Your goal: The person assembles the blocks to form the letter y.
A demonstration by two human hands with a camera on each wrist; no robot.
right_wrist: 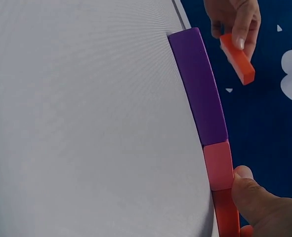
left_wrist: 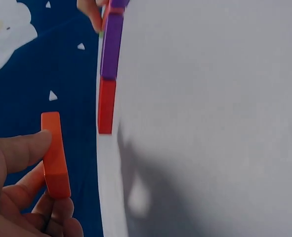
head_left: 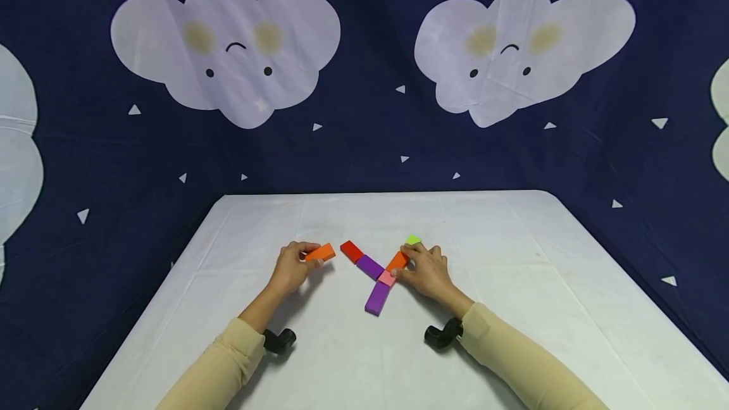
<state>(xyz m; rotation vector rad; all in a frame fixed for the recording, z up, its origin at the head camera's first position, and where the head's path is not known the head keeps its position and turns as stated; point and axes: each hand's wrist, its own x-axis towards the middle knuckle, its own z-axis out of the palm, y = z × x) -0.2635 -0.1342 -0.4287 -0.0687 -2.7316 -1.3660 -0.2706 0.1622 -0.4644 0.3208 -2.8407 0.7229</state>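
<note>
From the head camera, your left hand (head_left: 292, 268) pinches an orange block (head_left: 320, 252) at its fingertips, just above the white table (head_left: 512, 309); to that hand's right lie a red block (head_left: 351, 250) and a purple block (head_left: 370, 267) end to end, running toward your right hand (head_left: 426, 269); your right hand rests on a second orange block (head_left: 397, 261) with a pink block (head_left: 386, 278) at its thumb side, a green block (head_left: 412, 240) just beyond its fingertips and another purple block (head_left: 377, 298) trailing back toward you; whether its fingers curl round a piece I cannot tell here; from the left wrist camera, thumb and fingers grip the orange block off the cloth, the red block just beyond it; from the right wrist camera, your thumb (right_wrist: 254, 195) presses the pink block's edge; judging by this, you are adding a piece; the next move calls for setting it down square against the red block's free end without nudging the row.
</note>
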